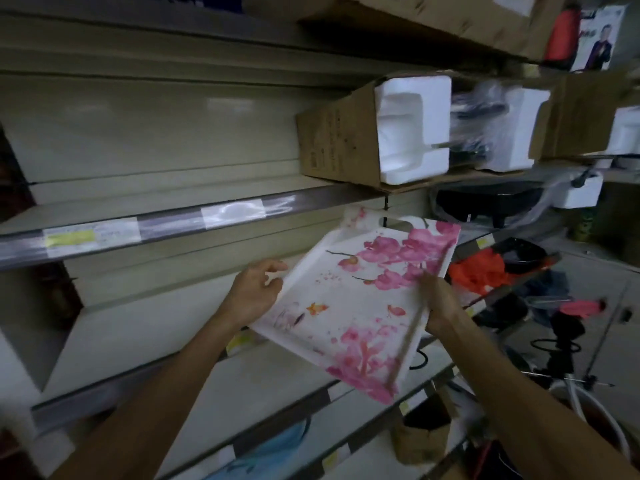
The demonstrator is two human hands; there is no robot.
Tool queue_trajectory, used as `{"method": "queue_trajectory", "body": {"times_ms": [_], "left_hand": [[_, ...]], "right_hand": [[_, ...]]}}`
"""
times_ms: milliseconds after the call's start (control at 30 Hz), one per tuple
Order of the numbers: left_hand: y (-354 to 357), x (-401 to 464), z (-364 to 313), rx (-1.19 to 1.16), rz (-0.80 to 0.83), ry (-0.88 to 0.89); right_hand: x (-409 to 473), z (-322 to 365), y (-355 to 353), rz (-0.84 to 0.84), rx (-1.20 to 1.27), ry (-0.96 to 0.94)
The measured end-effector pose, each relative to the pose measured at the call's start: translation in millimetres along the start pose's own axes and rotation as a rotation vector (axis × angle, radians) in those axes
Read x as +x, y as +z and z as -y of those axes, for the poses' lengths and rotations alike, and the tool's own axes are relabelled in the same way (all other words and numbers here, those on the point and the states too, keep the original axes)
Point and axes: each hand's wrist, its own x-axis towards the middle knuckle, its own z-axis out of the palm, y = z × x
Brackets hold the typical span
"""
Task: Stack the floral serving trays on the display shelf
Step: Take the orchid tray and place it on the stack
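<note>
Both hands on one tray [349, 306]: flat white rectangle, raised rim, slot handle at far end, glossy pink blossom print. Left hand [254, 294] grips its left long edge, fingers curled over the rim; right hand [441, 304] grips the right edge, thumb on top. Tray is tilted, held in the air above the pale metal shelf [221, 386], not touching it. Cardboard box [337, 140] with white foam inserts sits on the shelf level above
</note>
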Motion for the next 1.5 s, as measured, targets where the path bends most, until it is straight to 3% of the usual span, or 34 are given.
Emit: {"method": "queue_trajectory", "body": {"times_ms": [67, 233, 667, 1067, 1500], "left_hand": [[5.5, -18.7, -5.5, 0.093, 0.003, -0.109], [23.7, -72.7, -20.2, 0.055, 0.017, -0.33], [6.1, -180.2, -4.3, -0.174, -0.163, -0.566], [-88.0, -313.7, 30.2, -0.211, -0.454, -0.678], [-224.7, -493.8, 54.6, -0.054, -0.797, -0.778]], "right_hand": [[-9.0, -4.7, -24.6, 0.044, 0.012, 0.011], [-47.5, -8.3, -57.0, 0.093, -0.076, 0.021], [-111.6, -37.0, -24.3, 0.269, -0.13, 0.091], [-199.7, -106.8, 86.2, 0.548, -0.225, 0.192], [-363.6, -194.6, 230.5, 0.806, -0.272, 0.301]]}}
